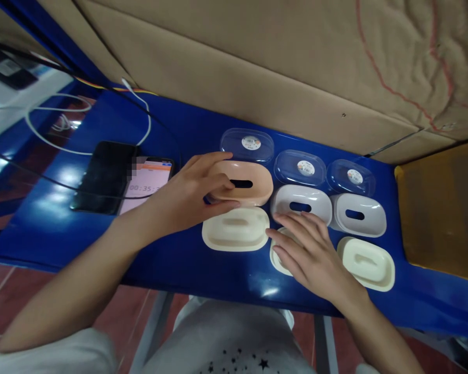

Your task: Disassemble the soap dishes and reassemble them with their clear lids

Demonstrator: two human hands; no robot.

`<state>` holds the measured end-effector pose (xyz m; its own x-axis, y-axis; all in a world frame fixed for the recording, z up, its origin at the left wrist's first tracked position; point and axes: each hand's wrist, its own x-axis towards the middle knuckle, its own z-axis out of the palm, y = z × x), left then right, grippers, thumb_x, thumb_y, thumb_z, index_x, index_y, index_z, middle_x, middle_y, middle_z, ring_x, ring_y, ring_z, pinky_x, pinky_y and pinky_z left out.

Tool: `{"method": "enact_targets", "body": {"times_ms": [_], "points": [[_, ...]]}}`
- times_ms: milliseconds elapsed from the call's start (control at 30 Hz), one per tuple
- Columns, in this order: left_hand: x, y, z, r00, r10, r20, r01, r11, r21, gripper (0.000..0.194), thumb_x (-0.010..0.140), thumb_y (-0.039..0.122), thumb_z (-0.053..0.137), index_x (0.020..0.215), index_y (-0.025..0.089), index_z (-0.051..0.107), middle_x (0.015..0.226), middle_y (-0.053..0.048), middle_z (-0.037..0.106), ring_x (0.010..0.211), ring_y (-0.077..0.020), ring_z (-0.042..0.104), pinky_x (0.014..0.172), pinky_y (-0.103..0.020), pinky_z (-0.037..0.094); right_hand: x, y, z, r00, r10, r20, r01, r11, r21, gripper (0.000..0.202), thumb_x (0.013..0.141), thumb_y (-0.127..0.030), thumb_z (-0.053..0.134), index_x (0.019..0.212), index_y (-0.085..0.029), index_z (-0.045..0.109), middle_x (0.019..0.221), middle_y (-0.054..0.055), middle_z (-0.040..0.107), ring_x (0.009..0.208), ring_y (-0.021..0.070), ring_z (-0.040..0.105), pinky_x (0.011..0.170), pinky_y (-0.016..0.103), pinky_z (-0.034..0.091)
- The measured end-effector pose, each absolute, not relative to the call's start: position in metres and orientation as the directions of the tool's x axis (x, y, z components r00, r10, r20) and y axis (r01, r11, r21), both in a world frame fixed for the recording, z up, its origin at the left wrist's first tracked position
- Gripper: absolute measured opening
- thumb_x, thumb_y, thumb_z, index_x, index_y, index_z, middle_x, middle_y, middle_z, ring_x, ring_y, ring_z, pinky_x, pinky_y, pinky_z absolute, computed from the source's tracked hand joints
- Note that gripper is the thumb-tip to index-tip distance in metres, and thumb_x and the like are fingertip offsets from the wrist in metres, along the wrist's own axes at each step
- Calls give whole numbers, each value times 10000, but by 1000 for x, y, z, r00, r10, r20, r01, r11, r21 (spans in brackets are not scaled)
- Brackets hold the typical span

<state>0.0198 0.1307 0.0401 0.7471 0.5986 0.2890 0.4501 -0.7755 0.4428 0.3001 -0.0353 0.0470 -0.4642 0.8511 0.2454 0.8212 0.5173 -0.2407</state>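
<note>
A peach oval cover with a slot lies on the blue table, its left end spanned by my left hand, forefinger at the far rim and thumb at the near side. Just below it is a cream oval tray with a raised ridge. My right hand is spread, holding nothing, over a second cream tray that it mostly hides. Its fingertips reach the near edge of a white slotted cover. Farther right sit another white slotted cover and a third cream tray.
Three clear plastic lids with round labels line the back. At left are a black phone and a phone showing a timer, with white and black cables around. Brown board walls the back; a cardboard box stands at right.
</note>
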Motion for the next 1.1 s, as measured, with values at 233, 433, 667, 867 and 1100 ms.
{"method": "enact_targets", "body": {"times_ms": [233, 433, 667, 867, 1100], "points": [[12, 104, 67, 837, 486, 253, 357, -834, 420, 237, 1071, 430, 660, 1064, 194, 678, 1631, -150, 514, 1492, -350, 523, 1179, -556, 524, 296, -36, 42, -454, 855, 250, 837, 505, -211, 466, 1078, -304, 642, 1526, -199, 563, 1506, 147, 685, 1416, 301, 600, 1221, 522, 420], [9, 97, 57, 891, 432, 138, 352, -851, 389, 339, 995, 334, 730, 1317, 256, 656, 1563, -127, 574, 1391, -345, 596, 1103, -531, 549, 292, -35, 39, -472, 852, 229, 831, 516, -207, 384, 1089, -303, 628, 1464, -221, 623, 1506, 131, 693, 1402, 290, 616, 1227, 504, 404], [13, 86, 52, 915, 399, 60, 377, -897, 231, 558, 846, 265, 854, 1358, 253, 634, 1437, -126, 643, 1289, -360, 631, 1005, -479, 537, 286, -35, 39, -493, 847, 197, 826, 527, -199, 381, 1081, -275, 632, 1459, -234, 644, 1518, 116, 689, 1408, 286, 609, 1247, 509, 385], [20, 88, 53, 935, 342, 93, 328, -935, 132, 504, 824, 196, 855, 1280, 217, 640, 1299, -125, 700, 1157, -352, 670, 876, -447, 546, 279, -35, 37, -470, 864, 179, 855, 496, -151, 375, 1057, -246, 667, 1432, -234, 660, 1537, 116, 671, 1432, 341, 556, 1206, 548, 420], [24, 90, 53, 942, 313, 119, 302, -948, 99, 460, 872, 142, 785, 1298, 214, 628, 1267, -113, 721, 1179, -333, 676, 853, -424, 538, 277, -35, 38, -426, 888, 176, 879, 452, -153, 370, 1072, -264, 643, 1442, -239, 650, 1617, 135, 605, 1473, 342, 544, 1208, 574, 416]]}}
